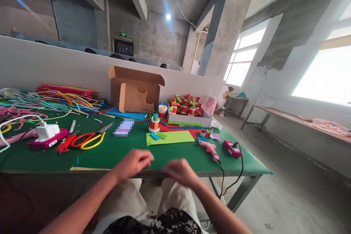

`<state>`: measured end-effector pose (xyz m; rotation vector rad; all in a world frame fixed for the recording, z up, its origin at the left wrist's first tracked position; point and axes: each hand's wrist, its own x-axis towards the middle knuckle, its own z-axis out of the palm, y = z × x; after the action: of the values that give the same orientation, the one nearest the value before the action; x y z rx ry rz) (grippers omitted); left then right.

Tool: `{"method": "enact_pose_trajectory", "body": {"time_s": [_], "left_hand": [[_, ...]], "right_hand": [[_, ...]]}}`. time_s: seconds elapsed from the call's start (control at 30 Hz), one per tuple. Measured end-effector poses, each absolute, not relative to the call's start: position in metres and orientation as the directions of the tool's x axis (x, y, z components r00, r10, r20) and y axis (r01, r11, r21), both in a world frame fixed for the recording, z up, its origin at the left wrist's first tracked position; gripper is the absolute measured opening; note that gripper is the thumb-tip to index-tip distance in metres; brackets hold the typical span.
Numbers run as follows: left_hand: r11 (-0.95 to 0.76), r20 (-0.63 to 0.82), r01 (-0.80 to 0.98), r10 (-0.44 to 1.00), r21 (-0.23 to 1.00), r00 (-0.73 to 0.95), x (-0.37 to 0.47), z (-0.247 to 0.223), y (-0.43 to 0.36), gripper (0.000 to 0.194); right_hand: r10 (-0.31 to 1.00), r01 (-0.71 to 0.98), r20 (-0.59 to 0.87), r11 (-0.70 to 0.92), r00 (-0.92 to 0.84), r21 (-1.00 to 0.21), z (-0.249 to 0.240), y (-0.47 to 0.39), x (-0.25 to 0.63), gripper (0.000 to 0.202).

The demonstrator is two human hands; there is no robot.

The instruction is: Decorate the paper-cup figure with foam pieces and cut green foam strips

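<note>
Both hands hover near the front edge of a green table. My left hand has its fingers curled, and whatever they hold, if anything, is too small to make out. My right hand is smeared by motion, so its fingers are unclear. Beyond them lies a light green paper strip with small blue and green pieces on it. Just behind the strip stands a red and white cup figure. A pink glue gun lies to the right of my right hand.
Scissors, a red-handled tool and a power strip lie left, before piled pipe cleaners. Behind are a cardboard box and a tray of figures. Another power block, with its cable, sits right.
</note>
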<state>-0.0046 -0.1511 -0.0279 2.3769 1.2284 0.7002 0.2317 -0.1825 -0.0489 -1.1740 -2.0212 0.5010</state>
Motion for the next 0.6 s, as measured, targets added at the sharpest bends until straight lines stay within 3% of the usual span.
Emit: {"method": "enact_pose_trajectory", "body": {"time_s": [0.03, 0.17, 0.27, 0.37, 0.6], "left_hand": [[-0.551, 0.334, 0.719, 0.833, 0.423, 0.442, -0.001, -0.007, -0.132, 0.035], [-0.529, 0.437, 0.796, 0.815, 0.294, 0.38, 0.021, 0.036, -0.054, 0.024], [-0.508, 0.537, 0.828, 0.779, 0.239, 0.323, 0.036, 0.026, -0.02, 0.025], [-0.51, 0.606, 0.834, 0.738, 0.209, 0.299, 0.039, 0.002, -0.01, 0.025], [-0.57, 0.632, 0.79, 0.702, 0.225, 0.327, 0.034, -0.02, -0.012, 0.021]], "right_hand": [[0.875, 0.654, 0.43, 0.46, -0.221, -0.601, -0.027, -0.159, 0.23, 0.024], [0.882, 0.764, 0.466, 0.349, -0.071, -0.544, 0.016, -0.073, 0.209, 0.021], [0.888, 0.825, 0.46, 0.264, -0.006, -0.5, 0.009, -0.043, 0.19, 0.016], [0.913, 0.865, 0.408, 0.198, 0.008, -0.461, -0.007, -0.04, 0.182, 0.03], [0.961, 0.898, 0.274, 0.093, 0.031, -0.429, -0.016, -0.044, 0.193, 0.041]]}}
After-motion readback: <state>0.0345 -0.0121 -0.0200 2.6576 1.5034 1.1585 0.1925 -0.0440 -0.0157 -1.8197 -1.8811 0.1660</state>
